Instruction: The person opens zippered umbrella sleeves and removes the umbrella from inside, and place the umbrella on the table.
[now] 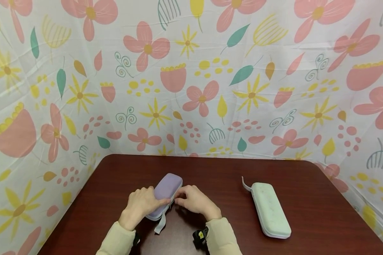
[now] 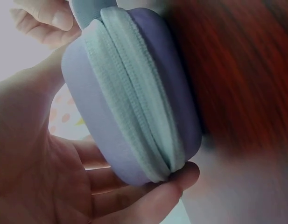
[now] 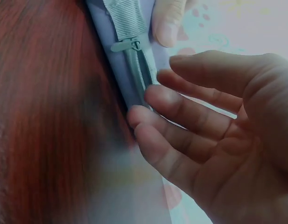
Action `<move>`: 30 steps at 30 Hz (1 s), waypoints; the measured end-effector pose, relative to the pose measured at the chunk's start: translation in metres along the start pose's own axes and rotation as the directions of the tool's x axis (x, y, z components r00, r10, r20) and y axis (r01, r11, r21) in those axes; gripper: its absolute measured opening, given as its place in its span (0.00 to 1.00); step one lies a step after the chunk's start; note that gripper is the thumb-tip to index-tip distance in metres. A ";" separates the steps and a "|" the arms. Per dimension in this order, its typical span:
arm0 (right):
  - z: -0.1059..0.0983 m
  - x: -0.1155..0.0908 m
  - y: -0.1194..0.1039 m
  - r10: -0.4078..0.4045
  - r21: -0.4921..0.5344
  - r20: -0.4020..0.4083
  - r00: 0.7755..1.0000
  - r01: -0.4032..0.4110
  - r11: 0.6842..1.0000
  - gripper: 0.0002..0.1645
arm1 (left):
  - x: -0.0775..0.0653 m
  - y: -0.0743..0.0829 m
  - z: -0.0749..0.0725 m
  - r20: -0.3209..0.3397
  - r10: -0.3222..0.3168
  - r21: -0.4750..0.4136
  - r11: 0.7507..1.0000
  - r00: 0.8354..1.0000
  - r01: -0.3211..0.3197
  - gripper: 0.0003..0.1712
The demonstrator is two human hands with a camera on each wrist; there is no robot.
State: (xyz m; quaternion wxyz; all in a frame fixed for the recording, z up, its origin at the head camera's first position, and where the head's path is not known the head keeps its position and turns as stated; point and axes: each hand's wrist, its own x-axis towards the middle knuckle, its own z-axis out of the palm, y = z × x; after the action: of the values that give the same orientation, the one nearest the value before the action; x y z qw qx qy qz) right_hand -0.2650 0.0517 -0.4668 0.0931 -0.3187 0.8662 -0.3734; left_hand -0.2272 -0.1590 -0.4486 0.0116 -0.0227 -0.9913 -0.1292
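A lavender zippered hard case (image 1: 167,187) lies on the table, slanting away from me. My left hand (image 1: 142,202) grips it from the left, thumb over the top and fingers round its side, as the left wrist view shows. A pale zipper (image 2: 129,88) runs round the case's edge, and a grey strap (image 1: 160,225) hangs at its near end. My right hand (image 1: 195,201) is at the case's right side, its loosely bent fingertips touching the edge by the zipper. In the right wrist view the zipper pull (image 3: 127,45) sits free of the fingers, with a narrow gap in the zipper beside it.
A mint-green zippered case (image 1: 270,209) with a strap (image 1: 246,185) lies on the right of the dark wooden table (image 1: 210,170). Behind and beside the table hangs a flower-patterned cloth (image 1: 201,63). Dark straps with devices (image 1: 200,238) are on the wrists.
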 end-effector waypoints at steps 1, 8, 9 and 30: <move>0.000 0.000 0.000 -0.003 -0.003 -0.011 1.000 0.003 1.000 0.06 | 0.000 0.000 0.000 0.005 -0.001 0.000 1.000 1.000 0.001 0.44; -0.003 -0.002 0.002 -0.015 -0.035 -0.090 0.996 0.012 0.999 0.06 | 0.001 -0.003 -0.001 0.028 0.000 0.004 1.000 1.000 -0.001 0.45; -0.004 -0.002 0.002 -0.017 -0.035 -0.097 0.995 0.014 0.999 0.06 | 0.001 -0.003 -0.001 0.029 0.004 0.004 1.000 1.000 -0.004 0.45; -0.002 -0.001 0.004 -0.044 -0.108 -0.251 0.967 0.017 0.994 0.06 | 0.007 -0.023 -0.017 0.161 0.057 -0.065 0.997 0.985 -0.047 0.43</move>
State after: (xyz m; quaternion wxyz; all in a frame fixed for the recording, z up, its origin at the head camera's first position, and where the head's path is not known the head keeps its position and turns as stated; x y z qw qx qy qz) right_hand -0.2667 0.0556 -0.4687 -0.0407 -0.2863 0.8845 -0.3662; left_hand -0.2352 -0.1855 -0.4383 -0.0668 -0.0593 -0.9836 -0.1568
